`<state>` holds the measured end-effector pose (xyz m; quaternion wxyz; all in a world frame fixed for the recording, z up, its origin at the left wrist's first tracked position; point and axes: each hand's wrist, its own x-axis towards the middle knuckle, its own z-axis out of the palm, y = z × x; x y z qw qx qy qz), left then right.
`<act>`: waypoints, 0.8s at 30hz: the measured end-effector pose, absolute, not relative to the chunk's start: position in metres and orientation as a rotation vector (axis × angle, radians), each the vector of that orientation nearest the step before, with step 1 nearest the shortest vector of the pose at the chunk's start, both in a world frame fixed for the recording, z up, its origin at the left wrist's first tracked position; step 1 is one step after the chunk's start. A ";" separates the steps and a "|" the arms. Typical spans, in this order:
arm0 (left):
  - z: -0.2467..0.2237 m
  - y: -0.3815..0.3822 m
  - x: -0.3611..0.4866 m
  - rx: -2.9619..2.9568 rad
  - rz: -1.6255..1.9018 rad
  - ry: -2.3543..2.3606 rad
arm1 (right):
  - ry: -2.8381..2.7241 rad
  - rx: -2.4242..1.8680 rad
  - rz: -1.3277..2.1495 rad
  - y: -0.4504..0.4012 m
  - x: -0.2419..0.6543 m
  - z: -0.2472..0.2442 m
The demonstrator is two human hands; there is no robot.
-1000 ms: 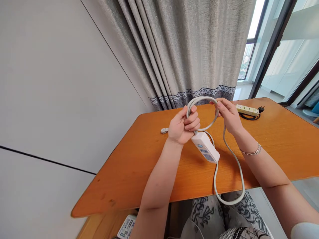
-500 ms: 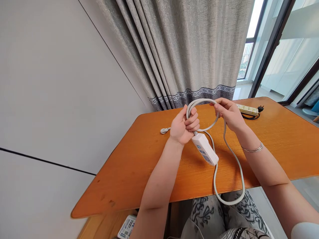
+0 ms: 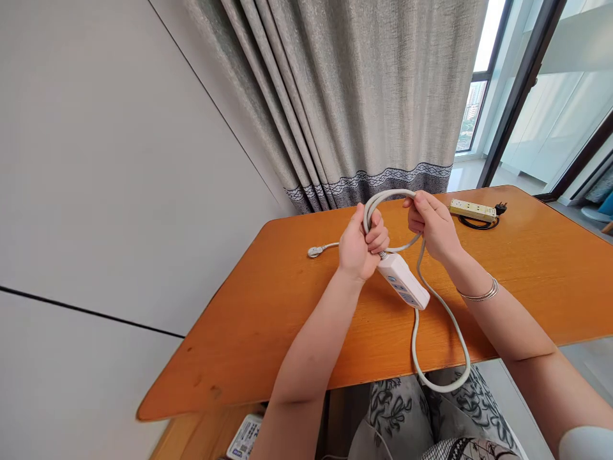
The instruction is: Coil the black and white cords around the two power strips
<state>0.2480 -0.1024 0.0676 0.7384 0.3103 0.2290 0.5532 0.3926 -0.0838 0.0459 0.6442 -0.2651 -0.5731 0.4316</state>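
Observation:
My left hand (image 3: 364,244) is closed around looped strands of a white power cord (image 3: 390,195), near where it joins a white power strip (image 3: 403,282). The strip hangs tilted below that fist, sockets partly facing me. My right hand (image 3: 433,223) pinches the same cord at the right side of the loop. From there a slack length drops in a wide curve past the table's front edge, over my lap. The cord's white plug (image 3: 315,252) lies on the table, left of my left hand.
A wooden table (image 3: 230,326) spreads in front of me. At its back right lies a yellowish power strip (image 3: 473,209) with a coiled black cord. Behind hangs a grey curtain (image 3: 373,102); a white wall panel (image 3: 96,191) stands at left. A white box (image 3: 244,437) sits below the table.
My left hand and the power strip have shifted slightly right. My right hand has moved a little left, its fingers curling more tightly on the cord. The plug has stayed put.

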 end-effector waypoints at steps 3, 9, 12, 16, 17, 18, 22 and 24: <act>0.065 -0.105 0.253 0.672 1.222 0.473 | -1.251 -0.567 0.957 -0.086 0.390 0.045; 0.067 -0.108 0.252 0.686 1.286 0.465 | -1.298 -0.524 1.000 -0.087 0.391 0.051; 0.065 -0.109 0.252 0.693 1.288 0.455 | -1.295 -0.552 0.984 -0.088 0.390 0.050; 0.060 -0.108 0.255 0.728 1.227 0.405 | -1.232 -0.554 0.874 -0.089 0.389 0.048; 0.060 -0.107 0.255 0.749 1.208 0.396 | -1.228 -0.554 0.856 -0.089 0.389 0.048; 0.059 -0.106 0.255 0.768 1.192 0.392 | -1.229 -0.557 0.844 -0.090 0.389 0.048; 0.061 -0.102 0.250 0.764 1.211 0.420 | -1.256 -0.566 0.799 -0.091 0.391 0.051; 0.062 -0.101 0.248 0.752 1.235 0.432 | -1.247 -0.561 0.762 -0.091 0.391 0.051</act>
